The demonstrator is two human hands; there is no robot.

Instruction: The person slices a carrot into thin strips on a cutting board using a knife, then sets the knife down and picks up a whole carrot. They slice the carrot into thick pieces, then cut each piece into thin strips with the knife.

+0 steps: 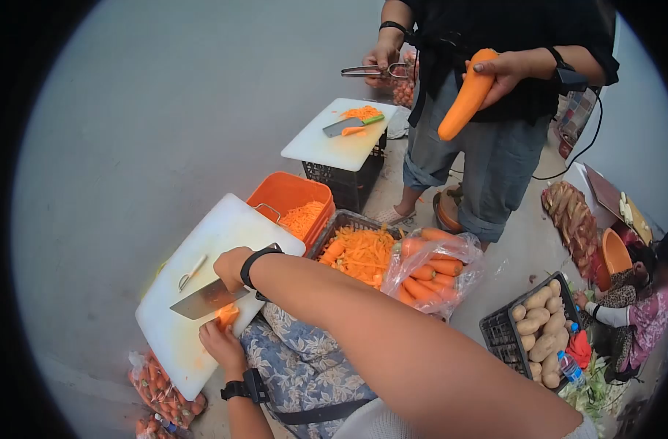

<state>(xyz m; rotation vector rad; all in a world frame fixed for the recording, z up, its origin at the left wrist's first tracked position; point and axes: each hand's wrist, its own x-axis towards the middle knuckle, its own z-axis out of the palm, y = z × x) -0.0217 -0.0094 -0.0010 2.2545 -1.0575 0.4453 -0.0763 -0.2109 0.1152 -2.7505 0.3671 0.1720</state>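
Observation:
My right hand (234, 268) is wrapped round the handle of a cleaver (204, 300), its broad blade low over the white cutting board (165, 322). Beside the blade, my left hand (223, 347) grips a piece of carrot (228, 315) against the board with its fingers. A peeler (193, 272) with a pale handle lies on the same board, left of the cleaver. My right forearm crosses the view and covers part of what lies behind it.
Beyond the board stand an orange bucket (279, 183) of shredded carrot and a crate of carrot peelings (358, 252). Bagged carrots (430, 274) and a potato crate (500, 333) are rightward. A co-worker holds a large carrot (468, 95) and a peeler (363, 72) near another board (315, 139).

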